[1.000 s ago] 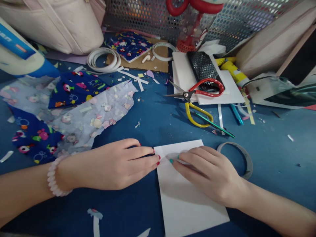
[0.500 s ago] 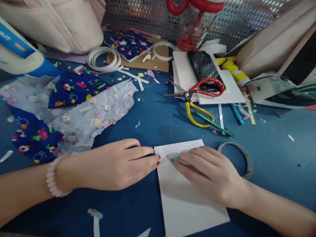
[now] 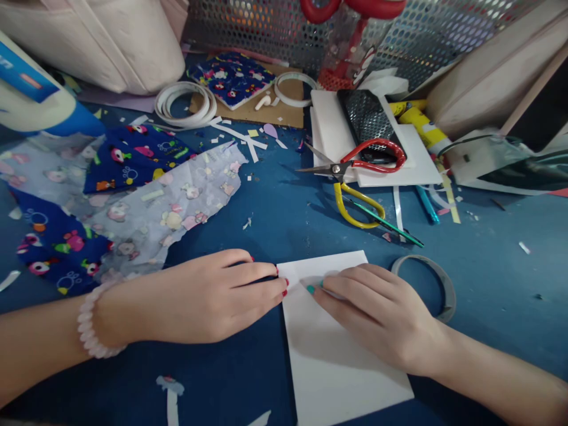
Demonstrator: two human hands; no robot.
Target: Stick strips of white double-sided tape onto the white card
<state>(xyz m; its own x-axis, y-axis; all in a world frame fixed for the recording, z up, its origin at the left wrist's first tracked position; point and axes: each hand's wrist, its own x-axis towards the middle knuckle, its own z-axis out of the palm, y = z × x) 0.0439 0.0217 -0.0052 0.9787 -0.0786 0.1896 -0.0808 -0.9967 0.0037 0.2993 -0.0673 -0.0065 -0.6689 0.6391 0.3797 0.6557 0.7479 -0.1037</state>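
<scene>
A white rectangular sheet or board [image 3: 346, 378] lies flat on the blue table. My left hand [image 3: 208, 296], with a pale beaded bracelet at the wrist, rests palm down, its fingertips on the sheet's upper left edge. Its fingers are stretched out. My right hand [image 3: 381, 313] lies over the upper right part of the sheet, its fingers bent and close together near the surface. Whatever may be under those fingers is too hidden to name. A grey tape roll [image 3: 449, 290] sits just right of my right hand.
Open scissors [image 3: 337, 170] lie beyond the sheet, partly over white boards and a dark phone [image 3: 366, 118]. Patterned cloth [image 3: 142, 213] spreads at the left. Farther back are white tape rolls [image 3: 164, 109], a red-lidded cup [image 3: 350, 53] and a pale bag [image 3: 128, 47].
</scene>
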